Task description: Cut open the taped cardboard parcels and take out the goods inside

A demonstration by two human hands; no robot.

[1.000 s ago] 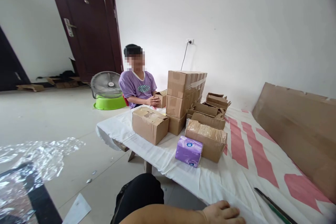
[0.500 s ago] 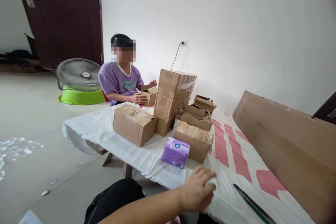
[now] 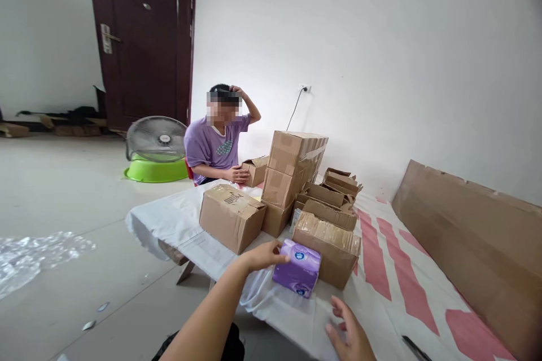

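A purple tissue pack (image 3: 297, 271) sits on the cloth-covered table, against the front of a taped cardboard box (image 3: 328, 248). My left hand (image 3: 263, 256) reaches to the pack's upper left edge; its thumb lies over the top corner, and the other fingertips are partly hidden, with no firm grip visible. My right hand (image 3: 349, 330) is held over the near table edge, to the right of the pack, fingers apart and holding nothing. Part of a utility knife (image 3: 415, 348) shows at the bottom, right of that hand.
Stacked closed boxes (image 3: 283, 187) and opened boxes (image 3: 324, 194) stand mid-table. Another carton (image 3: 231, 217) is at the left edge. Across the table sits a person in a purple shirt (image 3: 212, 152), one hand on a small box (image 3: 255, 172). A cardboard sheet (image 3: 474, 242) leans along the right.
My left hand has come to the tissue pack, and my right hand now shows at the lower right. The view has shifted. The person opposite has raised one hand to the head.
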